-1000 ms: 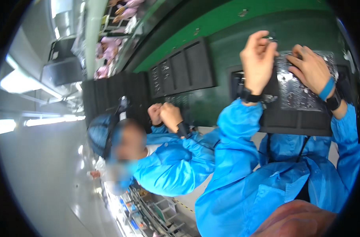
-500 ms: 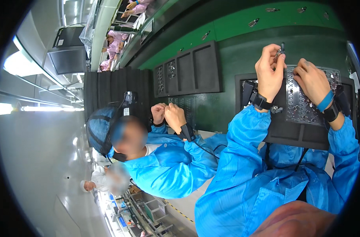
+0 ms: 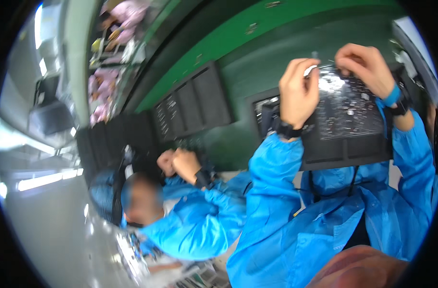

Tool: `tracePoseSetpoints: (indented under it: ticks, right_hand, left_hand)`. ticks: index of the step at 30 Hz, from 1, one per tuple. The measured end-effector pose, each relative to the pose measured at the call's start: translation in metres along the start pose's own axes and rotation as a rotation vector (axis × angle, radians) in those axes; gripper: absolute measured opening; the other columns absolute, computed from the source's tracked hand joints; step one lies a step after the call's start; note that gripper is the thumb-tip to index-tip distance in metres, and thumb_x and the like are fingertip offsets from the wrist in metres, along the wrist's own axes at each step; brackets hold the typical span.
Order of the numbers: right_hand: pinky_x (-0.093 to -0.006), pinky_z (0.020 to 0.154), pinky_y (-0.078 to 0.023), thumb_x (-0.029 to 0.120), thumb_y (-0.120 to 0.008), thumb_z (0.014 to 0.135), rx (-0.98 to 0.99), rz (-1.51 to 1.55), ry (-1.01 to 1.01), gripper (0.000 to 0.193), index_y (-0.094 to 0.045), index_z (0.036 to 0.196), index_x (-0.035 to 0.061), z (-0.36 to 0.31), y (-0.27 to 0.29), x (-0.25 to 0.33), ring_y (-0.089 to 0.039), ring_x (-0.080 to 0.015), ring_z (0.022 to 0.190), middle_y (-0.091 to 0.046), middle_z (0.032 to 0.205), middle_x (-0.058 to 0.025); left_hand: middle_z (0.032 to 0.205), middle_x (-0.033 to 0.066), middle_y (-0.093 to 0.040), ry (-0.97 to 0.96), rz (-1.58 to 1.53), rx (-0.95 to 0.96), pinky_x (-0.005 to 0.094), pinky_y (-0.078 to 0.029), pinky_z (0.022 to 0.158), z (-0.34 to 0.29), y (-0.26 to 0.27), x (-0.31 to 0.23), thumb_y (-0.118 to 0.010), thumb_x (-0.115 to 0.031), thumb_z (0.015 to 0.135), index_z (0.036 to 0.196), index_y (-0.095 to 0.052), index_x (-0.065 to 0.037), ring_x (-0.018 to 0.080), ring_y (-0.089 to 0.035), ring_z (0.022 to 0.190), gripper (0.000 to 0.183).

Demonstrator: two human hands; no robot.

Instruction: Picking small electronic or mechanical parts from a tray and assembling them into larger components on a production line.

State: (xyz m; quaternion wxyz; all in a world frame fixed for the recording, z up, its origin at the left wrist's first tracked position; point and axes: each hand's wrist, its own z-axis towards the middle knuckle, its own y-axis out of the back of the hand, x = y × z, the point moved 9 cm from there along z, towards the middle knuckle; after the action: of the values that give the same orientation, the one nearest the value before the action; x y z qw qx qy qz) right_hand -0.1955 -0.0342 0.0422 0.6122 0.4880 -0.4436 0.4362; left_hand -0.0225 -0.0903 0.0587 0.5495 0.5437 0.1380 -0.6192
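Observation:
My left hand (image 3: pixel 299 91) is closed, thumb against fingers, around a small metal part (image 3: pixel 315 55) whose blurred tip sticks up past the fingertips. Curled in a pinch, my right hand (image 3: pixel 365 69) is at the far right corner of a clear plastic tray (image 3: pixel 348 115); whatever lies between its fingertips is too blurred to make out. The clear tray has many small pockets and shiny bits in it. It rests on a black foam tray (image 3: pixel 320 154) with compartments, close in front of me.
Left of me a co-worker in a blue smock (image 3: pixel 195 230) works with both hands together. Beyond those hands lies another black foam tray (image 3: pixel 202 103) with small metal parts in one compartment. Several small parts (image 3: pixel 251 28) lie along the bright green strip (image 3: pixel 219 45) at the back.
My view has turned, and the scene is now blurred. My right hand has moved from over the clear tray to its far corner. My left hand still holds the small metal part.

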Motion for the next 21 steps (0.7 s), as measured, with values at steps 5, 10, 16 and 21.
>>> tracePoseSetpoints:
  ticks: [5, 10, 16, 21]
  right_hand:
    - [-0.0209, 0.060, -0.049, 0.011, -0.072, 0.094, 0.042, 0.276, -0.171, 0.017, -0.072, 0.106, -0.0013, 0.000, -0.005, -0.025, -0.067, -0.0075, 0.077, -0.074, 0.089, -0.0056]
    - [-0.0212, 0.062, -0.051, 0.009, -0.073, 0.094, 0.053, 0.308, -0.147, 0.018, -0.073, 0.108, -0.0013, -0.006, -0.006, -0.028, -0.068, -0.0078, 0.079, -0.075, 0.091, -0.0065]
    - [-0.0259, 0.073, -0.059, 0.005, -0.072, 0.093, 0.069, 0.158, 0.073, 0.016, -0.073, 0.106, -0.0049, -0.003, -0.008, -0.015, -0.073, -0.0141, 0.083, -0.075, 0.090, -0.0099]
    - [-0.0277, 0.076, -0.061, 0.004, -0.073, 0.091, 0.074, 0.007, 0.131, 0.015, -0.073, 0.103, -0.0058, -0.003, -0.009, -0.008, -0.074, -0.0168, 0.081, -0.076, 0.089, -0.0124]
  left_hand:
    - [0.100, 0.0146, -0.072, -0.131, 0.081, 0.021, 0.0366, -0.055, 0.079, -0.006, -0.012, -0.010, -0.070, -0.002, 0.090, 0.106, -0.071, 0.000, 0.0290, -0.071, 0.090, 0.015]
    - [0.100, 0.0131, -0.071, -0.051, 0.025, 0.008, 0.0346, -0.055, 0.077, -0.009, -0.016, -0.008, -0.074, -0.002, 0.087, 0.105, -0.072, -0.001, 0.0263, -0.070, 0.089, 0.018]
    - [0.102, 0.0133, -0.067, -0.154, 0.087, 0.009, 0.0323, -0.055, 0.072, -0.008, -0.011, -0.017, -0.074, 0.001, 0.087, 0.106, -0.070, 0.000, 0.0237, -0.069, 0.082, 0.020]
    - [0.097, 0.0124, -0.071, -0.081, 0.055, -0.002, 0.0345, -0.055, 0.076, -0.008, -0.010, -0.013, -0.076, 0.000, 0.084, 0.098, -0.072, -0.002, 0.0256, -0.071, 0.086, 0.015]
